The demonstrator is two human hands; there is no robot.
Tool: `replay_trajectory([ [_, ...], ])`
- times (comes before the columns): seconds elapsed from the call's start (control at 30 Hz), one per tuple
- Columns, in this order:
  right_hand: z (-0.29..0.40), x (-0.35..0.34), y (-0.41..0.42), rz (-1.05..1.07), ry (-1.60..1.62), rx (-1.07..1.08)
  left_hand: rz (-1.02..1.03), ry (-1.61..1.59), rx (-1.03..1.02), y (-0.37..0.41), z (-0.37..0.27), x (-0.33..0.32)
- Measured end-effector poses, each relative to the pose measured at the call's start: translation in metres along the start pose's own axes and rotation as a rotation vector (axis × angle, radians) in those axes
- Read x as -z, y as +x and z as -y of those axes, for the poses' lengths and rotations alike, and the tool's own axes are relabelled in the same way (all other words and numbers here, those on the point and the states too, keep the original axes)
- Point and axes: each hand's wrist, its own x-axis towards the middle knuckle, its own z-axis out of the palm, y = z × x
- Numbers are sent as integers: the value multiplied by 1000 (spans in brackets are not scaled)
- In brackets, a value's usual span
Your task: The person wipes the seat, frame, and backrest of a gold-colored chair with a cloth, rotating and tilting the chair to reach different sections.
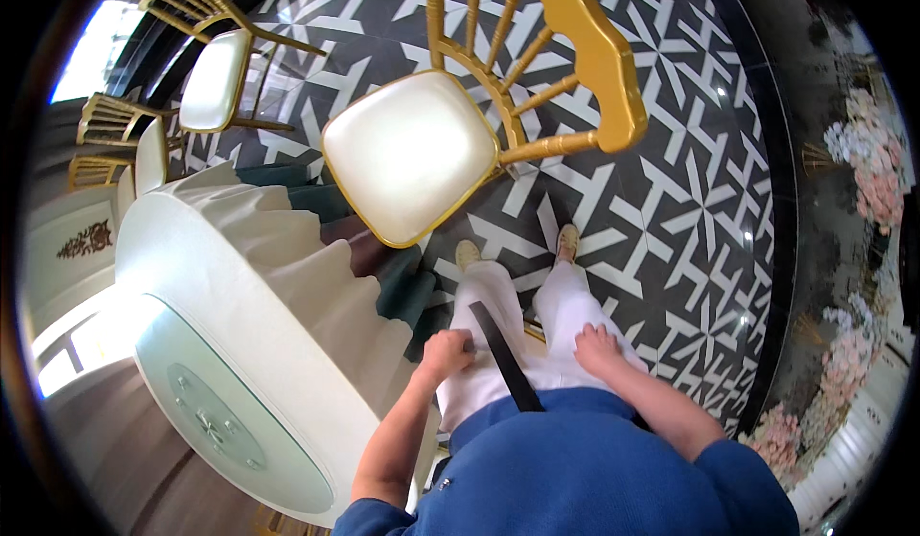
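Note:
My left hand point(447, 353) lies on my left thigh, its fingers curled; whether anything is inside them cannot be made out. On my other thigh rests my right hand point(598, 348), fingers slightly spread and holding nothing. White trousers point(532, 371) cover my legs, and a black strap point(507, 363) hangs down over them from my waist. In front of my feet stands a gold chair point(402, 151) with a white padded seat and a spindle back. Neither hand touches it. Beside my left arm is a round table point(237, 284) with a pale draped cloth.
A round glass turntable point(237, 407) sits on the table. Teal and maroon cloth point(402, 295) hangs at the table's foot. More gold chairs point(213, 80) stand at the upper left. The floor point(640, 198) is black and white patterned. Pink and white flowers point(873, 162) line the right side.

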Motion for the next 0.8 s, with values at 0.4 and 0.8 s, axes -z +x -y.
replay_trajectory([
  [0.4, -136, -15, -76, 381, 626, 211, 936, -699, -401, -46, -89, 5],
  [0.8, -112, 11, 91, -11, 714, 279, 504, -697, -451, 174, -31, -38],
])
